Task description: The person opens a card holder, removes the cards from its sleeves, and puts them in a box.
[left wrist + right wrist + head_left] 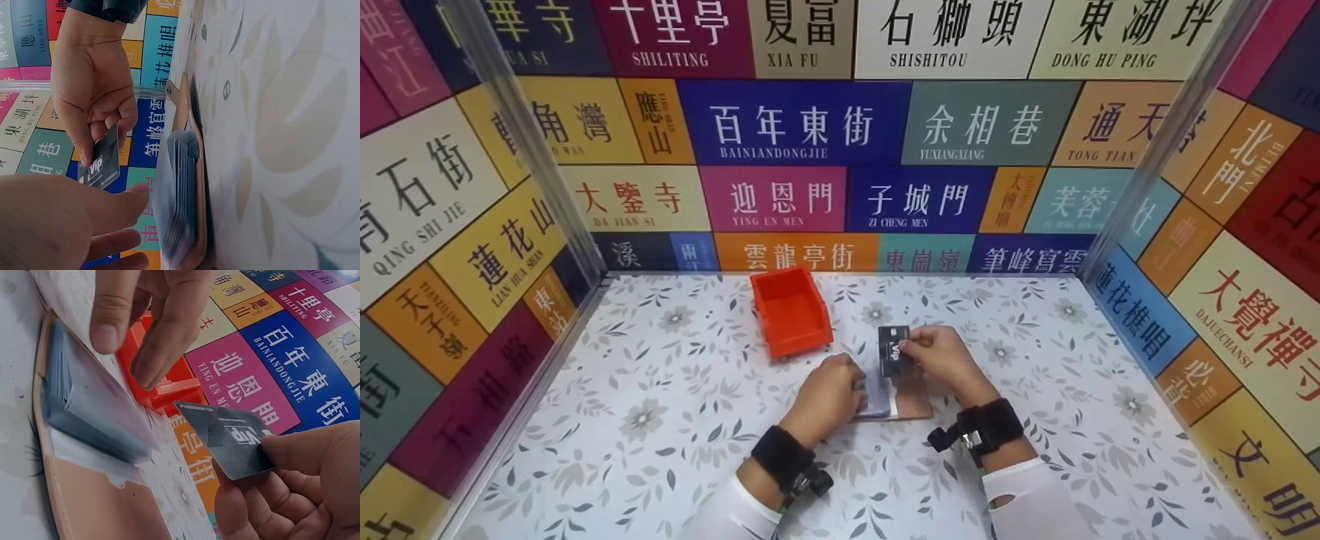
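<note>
A black card printed "VIP" (889,352) is pinched between the thumb and fingers of my right hand (949,356), held up above the table. Beneath it an opened card holder (913,401) lies on the table. Its cover is tan brown, and a stack of clear plastic sleeves (93,396) fills one side. My left hand (826,390) hovers over the sleeve side. In the right wrist view its thumb and fingers are apart, holding nothing. The left wrist view shows the card (103,163) near my left thumb, with the sleeves' edges facing the camera.
Behind the hands, slightly left, a red plastic bin (795,311) stands on the table. A leaf-patterned white cover (660,465) lies over the tabletop. Colourful panels with Chinese lettering (802,124) wall in the back and both sides.
</note>
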